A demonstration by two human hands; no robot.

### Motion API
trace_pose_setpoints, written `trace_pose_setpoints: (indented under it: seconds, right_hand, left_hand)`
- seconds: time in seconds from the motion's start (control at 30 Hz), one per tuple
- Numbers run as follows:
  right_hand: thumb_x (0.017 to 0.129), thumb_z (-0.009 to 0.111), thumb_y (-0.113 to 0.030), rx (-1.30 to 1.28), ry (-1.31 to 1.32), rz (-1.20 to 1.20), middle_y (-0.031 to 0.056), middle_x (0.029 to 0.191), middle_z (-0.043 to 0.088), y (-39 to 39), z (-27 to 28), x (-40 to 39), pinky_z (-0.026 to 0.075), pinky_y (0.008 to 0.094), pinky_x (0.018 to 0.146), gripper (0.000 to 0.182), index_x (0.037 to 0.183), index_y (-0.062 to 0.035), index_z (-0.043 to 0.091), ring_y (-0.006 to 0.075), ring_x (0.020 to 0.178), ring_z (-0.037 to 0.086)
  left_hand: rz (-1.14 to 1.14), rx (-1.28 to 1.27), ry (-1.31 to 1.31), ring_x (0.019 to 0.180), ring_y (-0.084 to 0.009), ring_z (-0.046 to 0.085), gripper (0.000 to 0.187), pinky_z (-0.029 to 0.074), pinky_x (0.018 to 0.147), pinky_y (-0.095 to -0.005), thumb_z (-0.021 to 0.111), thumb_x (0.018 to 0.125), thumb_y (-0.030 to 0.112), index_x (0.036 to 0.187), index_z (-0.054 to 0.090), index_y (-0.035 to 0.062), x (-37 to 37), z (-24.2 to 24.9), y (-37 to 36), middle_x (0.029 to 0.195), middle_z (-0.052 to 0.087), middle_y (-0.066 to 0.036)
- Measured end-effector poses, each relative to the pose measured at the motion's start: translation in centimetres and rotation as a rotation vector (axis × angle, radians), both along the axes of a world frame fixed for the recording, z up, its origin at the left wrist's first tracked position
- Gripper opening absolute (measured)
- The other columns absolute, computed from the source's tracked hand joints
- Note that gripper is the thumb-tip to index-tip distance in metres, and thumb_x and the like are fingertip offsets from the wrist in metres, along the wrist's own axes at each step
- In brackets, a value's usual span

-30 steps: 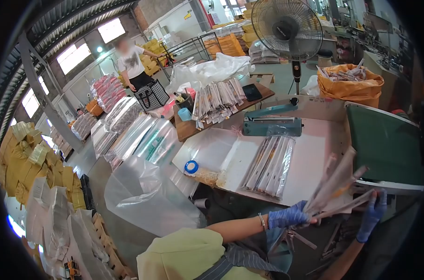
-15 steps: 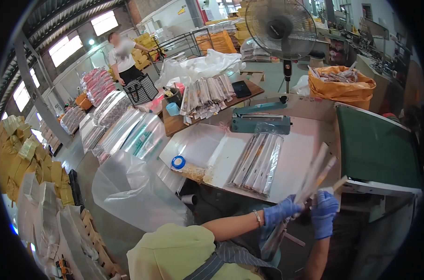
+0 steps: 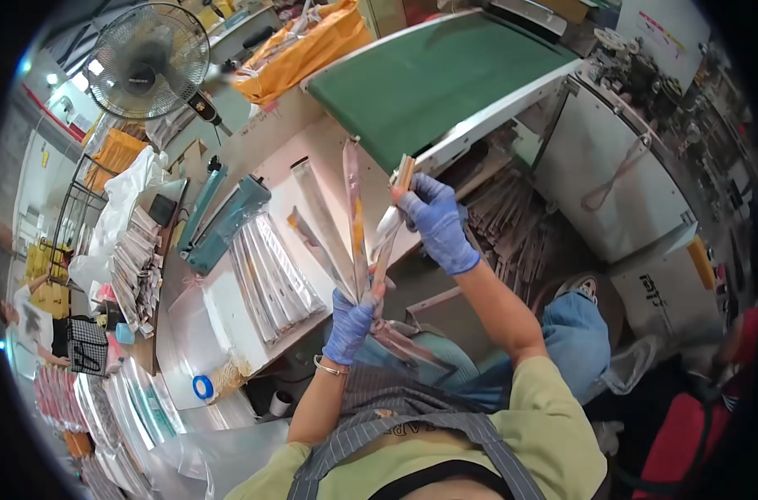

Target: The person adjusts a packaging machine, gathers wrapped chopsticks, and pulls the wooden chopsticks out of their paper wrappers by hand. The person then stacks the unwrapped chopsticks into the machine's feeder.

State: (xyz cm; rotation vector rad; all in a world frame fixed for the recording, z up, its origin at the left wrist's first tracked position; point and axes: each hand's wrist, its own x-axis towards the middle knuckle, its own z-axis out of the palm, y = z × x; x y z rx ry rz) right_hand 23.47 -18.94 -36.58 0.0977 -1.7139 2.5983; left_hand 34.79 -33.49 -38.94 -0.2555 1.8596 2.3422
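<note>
My left hand (image 3: 351, 327), in a blue glove, is closed around the lower ends of several long, narrow plastic-wrapped packets (image 3: 356, 221), which fan upward. My right hand (image 3: 439, 223), gloved alike, grips the upper part of another slim packet (image 3: 406, 173) with light wood-coloured ends. That packet slants down toward my left hand. Its contents are hard to make out. Left of my hands, a clear bag of similar packets (image 3: 272, 275) lies on the white worktable (image 3: 316, 187). Behind that bag sits a teal bag sealer (image 3: 229, 223).
A green conveyor belt (image 3: 446, 87) runs beyond my hands, with a heap of thin sticks (image 3: 512, 221) below it. An orange sack (image 3: 308, 52) and a fan (image 3: 150, 62) stand at the back. More packets (image 3: 133, 267) lie on a side board. A person (image 3: 33, 321) is far left.
The view has swung right, toward the conveyor belt. My hands were close together at the packets; now my right hand is raised and apart from my left, holding one packet's upper part.
</note>
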Motion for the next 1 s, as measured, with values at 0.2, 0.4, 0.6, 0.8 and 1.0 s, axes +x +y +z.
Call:
trace_pose_setpoints:
  seconds: [0.2,0.4,0.6,0.8,1.0]
  right_hand:
    - [0.082,0.057,-0.012,-0.129,0.191,-0.447,-0.0038,0.062,0.049,4.5,-0.4,-2.8,0.036,0.0202,0.045,0.018,0.066,-0.0054,0.051,0.0038,0.053,0.043]
    - [0.084,0.053,-0.018,-0.255,0.159,-0.680,0.0054,0.066,0.052,14.6,1.7,-4.9,0.047,0.0252,0.052,0.018,0.089,-0.0007,0.051,0.0120,0.055,0.051]
    - [0.088,0.045,-0.018,-0.604,-0.002,0.041,-0.0030,0.051,0.035,2.7,0.0,0.0,0.032,0.0227,0.033,0.008,0.090,-0.0100,0.045,0.0082,0.038,0.037]
    - [0.088,0.044,-0.019,0.157,0.190,-0.217,0.0015,0.060,0.047,2.3,-1.5,-1.4,0.043,0.0275,0.050,0.015,0.087,-0.0060,0.052,0.0146,0.053,0.049]
    - [0.066,0.060,-0.028,0.620,0.357,-0.374,0.0157,0.069,0.057,4.7,-1.4,-1.9,0.045,0.0396,0.060,0.021,0.069,-0.0072,0.060,0.0323,0.064,0.056]
  left_hand:
    - [-0.078,-0.354,0.215,0.061,-0.0040,0.047,0.028,0.038,0.054,-0.0185,0.057,0.079,0.010,0.105,0.055,0.0011,-0.4,0.2,-0.6,0.076,0.058,-0.001]
    - [-0.047,0.010,0.037,0.042,-0.0031,0.034,0.032,0.026,0.035,-0.0160,0.061,0.080,0.020,0.104,0.045,0.0042,-1.2,-1.5,-3.1,0.071,0.050,-0.003]
    - [-0.213,-0.131,0.141,0.051,-0.0055,0.048,0.036,0.040,0.045,-0.0199,0.073,0.066,0.017,0.092,0.051,0.0056,-3.0,-0.1,2.1,0.067,0.054,0.000]
    - [-0.192,-0.307,0.001,0.048,-0.0082,0.050,0.028,0.039,0.041,-0.0223,0.072,0.068,0.014,0.084,0.053,0.0012,-2.1,0.1,2.3,0.066,0.054,-0.001]
    - [-0.074,-0.310,0.413,0.060,-0.0090,0.046,0.025,0.040,0.053,-0.0239,0.067,0.063,0.007,0.081,0.052,0.0011,-3.4,-5.4,1.7,0.067,0.049,-0.001]
